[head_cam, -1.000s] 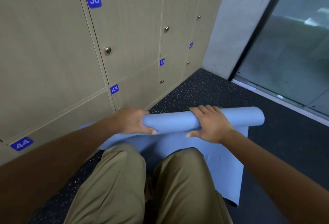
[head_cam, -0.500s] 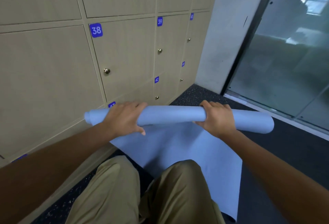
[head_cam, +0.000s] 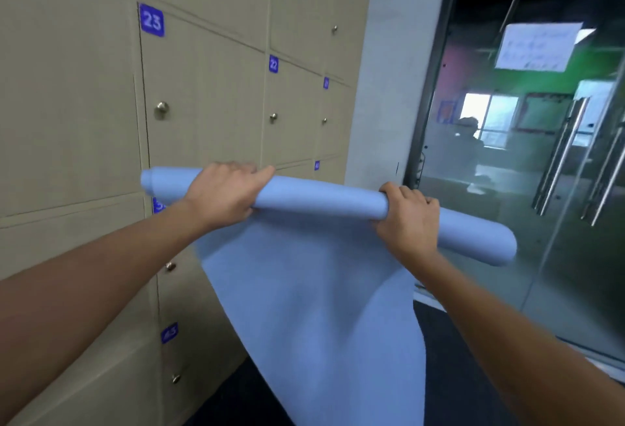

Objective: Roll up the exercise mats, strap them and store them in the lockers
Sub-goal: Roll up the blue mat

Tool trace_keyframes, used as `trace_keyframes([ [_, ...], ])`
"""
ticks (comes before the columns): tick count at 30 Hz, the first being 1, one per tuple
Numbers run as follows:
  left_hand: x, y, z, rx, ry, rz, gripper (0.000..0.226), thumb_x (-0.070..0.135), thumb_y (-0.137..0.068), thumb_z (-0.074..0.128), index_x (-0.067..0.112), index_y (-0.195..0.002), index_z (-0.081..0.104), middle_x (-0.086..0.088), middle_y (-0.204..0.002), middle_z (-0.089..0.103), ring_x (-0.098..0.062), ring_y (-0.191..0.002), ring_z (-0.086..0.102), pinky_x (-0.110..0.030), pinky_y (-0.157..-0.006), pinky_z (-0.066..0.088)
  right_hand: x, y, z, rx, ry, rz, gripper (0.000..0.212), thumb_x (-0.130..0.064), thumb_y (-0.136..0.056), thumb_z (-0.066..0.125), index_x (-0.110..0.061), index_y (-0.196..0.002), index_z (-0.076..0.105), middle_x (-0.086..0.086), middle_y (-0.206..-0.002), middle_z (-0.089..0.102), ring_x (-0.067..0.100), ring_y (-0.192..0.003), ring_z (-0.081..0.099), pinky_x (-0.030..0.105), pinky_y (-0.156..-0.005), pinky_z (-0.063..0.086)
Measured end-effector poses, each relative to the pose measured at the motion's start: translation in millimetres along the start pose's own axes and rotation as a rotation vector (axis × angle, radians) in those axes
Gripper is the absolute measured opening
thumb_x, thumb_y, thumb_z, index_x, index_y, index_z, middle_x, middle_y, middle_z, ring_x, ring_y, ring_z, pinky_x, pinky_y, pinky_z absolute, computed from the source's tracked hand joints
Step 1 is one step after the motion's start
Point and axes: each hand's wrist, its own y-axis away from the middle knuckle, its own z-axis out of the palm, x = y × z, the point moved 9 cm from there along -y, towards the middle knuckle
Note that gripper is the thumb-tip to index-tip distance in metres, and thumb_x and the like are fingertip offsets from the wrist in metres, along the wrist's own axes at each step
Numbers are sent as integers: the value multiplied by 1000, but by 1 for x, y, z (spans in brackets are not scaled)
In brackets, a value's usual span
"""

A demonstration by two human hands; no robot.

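A light blue exercise mat (head_cam: 318,199) is partly rolled into a tube held level in the air at chest height. Its loose end (head_cam: 321,317) hangs down from the roll toward the floor. My left hand (head_cam: 223,194) grips the roll near its left end, fingers curled over the top. My right hand (head_cam: 409,219) grips it right of the middle, with the roll's right end sticking out past it. Beige lockers (head_cam: 209,80) with blue number tags and round knobs stand on the left, all doors shut.
A grey wall pillar (head_cam: 382,87) stands beyond the lockers. Glass doors (head_cam: 541,155) with metal bar handles fill the right side. A person shows faintly behind the glass. The floor (head_cam: 456,375) is dark speckled rubber.
The mat has risen off the floor with both hands still gripping the roll. The view has climbed from the low lockers to higher ones, and my knees have left the frame.
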Motion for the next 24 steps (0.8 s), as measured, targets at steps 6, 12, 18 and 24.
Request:
trace_keyframes([
  [6, -42, -36, -89, 127, -5, -10, 46, 31, -77, 75, 22, -108, 43, -8, -91, 64, -37, -79, 66, -38, -56, 38, -10, -66, -78, 132, 2, -19, 36, -41, -75, 76, -22, -103, 62, 2, -88, 67, 32, -87, 62, 38, -72, 26],
  [12, -104, -62, -182, 187, -33, -67, 36, 35, -83, 67, 25, -106, 41, -2, -97, 63, -35, -83, 63, -36, -58, 35, -40, -130, -165, 230, -10, -80, 47, -53, -77, 75, -22, -108, 59, 1, -95, 67, 31, -92, 60, 39, -73, 29],
  [18, -148, -71, -263, 180, -42, -71, 60, 64, -67, 80, 32, -103, 46, 4, -99, 66, -30, -87, 64, -37, -62, 42, -65, -166, -238, 222, -29, -105, 62, -64, -71, 78, -26, -114, 55, -2, -104, 66, 26, -99, 59, 37, -78, 29],
  [24, -157, -46, -286, 13, -15, -79, 70, 74, -57, 82, 36, -102, 45, 7, -98, 68, -26, -91, 64, -35, -62, 37, -88, -153, -259, 99, -54, -158, 71, -71, -64, 80, -26, -112, 53, -3, -103, 67, 26, -96, 61, 38, -76, 38],
])
